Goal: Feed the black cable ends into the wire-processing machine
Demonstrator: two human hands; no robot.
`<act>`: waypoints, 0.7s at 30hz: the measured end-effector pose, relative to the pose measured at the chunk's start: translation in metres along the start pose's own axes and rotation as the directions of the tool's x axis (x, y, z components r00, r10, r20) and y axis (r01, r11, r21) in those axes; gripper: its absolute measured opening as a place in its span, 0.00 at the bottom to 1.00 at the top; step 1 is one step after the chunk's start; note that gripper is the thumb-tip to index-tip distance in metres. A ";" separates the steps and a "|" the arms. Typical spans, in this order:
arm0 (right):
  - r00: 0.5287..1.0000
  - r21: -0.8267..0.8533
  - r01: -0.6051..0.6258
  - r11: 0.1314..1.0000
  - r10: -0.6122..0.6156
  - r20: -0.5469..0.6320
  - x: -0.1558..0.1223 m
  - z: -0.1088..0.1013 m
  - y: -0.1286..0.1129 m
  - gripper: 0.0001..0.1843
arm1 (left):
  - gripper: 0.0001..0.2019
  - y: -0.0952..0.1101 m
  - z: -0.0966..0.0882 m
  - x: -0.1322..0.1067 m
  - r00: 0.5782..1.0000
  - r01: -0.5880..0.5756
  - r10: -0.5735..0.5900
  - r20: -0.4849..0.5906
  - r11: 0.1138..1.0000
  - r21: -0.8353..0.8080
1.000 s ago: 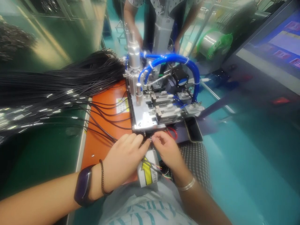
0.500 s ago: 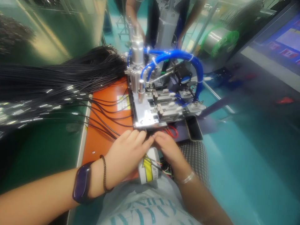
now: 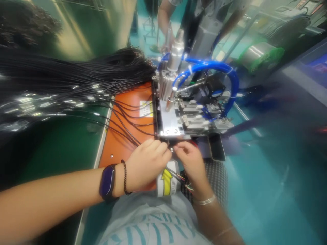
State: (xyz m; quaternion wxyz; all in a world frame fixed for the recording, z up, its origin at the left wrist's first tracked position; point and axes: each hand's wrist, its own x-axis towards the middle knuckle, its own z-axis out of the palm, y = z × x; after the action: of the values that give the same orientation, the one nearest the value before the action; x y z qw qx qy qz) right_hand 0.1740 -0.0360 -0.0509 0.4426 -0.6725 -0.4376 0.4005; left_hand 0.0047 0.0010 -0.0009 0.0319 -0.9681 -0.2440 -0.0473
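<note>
Arrow tag (image 3: 167, 177): white with a yellow arrow, just below both hands, crossed by thin coloured wires (image 3: 186, 183).
Left hand (image 3: 145, 163): fingers (image 3: 160, 149) curled shut, tips pressed against the other hand's.
Right hand (image 3: 191, 162): thumb and forefinger pinched closed on a shiny piece (image 3: 171, 148), too small to identify.
Shiny piece: at the front edge of the metal fixture (image 3: 173, 122), between the fingertips.
Orange plate (image 3: 122, 143): left of the fixture, crossed by black cables (image 3: 76, 81).
Blue hoses (image 3: 212, 66): arched behind the fixture.
</note>
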 end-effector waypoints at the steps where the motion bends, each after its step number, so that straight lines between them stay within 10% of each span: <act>1: 1.000 -0.013 -0.007 1.000 0.007 -0.001 0.000 0.000 -0.001 0.06 | 0.05 0.000 0.001 0.000 1.000 -0.004 0.005 -0.014 1.000 0.005; 11: 0.998 -0.107 -0.062 0.992 0.062 -0.003 -0.003 0.001 -0.015 0.08 | 0.07 0.000 0.008 -0.002 0.995 -0.018 0.017 -0.093 1.000 -0.007; 21: 0.976 0.190 -0.211 0.959 0.197 0.089 -0.009 0.007 -0.011 0.10 | 0.03 0.008 0.005 -0.004 0.997 0.081 -0.081 -0.005 0.997 0.005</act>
State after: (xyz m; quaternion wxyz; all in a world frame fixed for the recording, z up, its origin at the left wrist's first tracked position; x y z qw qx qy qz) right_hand 0.1619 -0.0397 -0.0411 0.4481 -0.6525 -0.3388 0.5087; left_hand 0.0056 -0.0079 -0.0062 0.0329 -0.9572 -0.2832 -0.0504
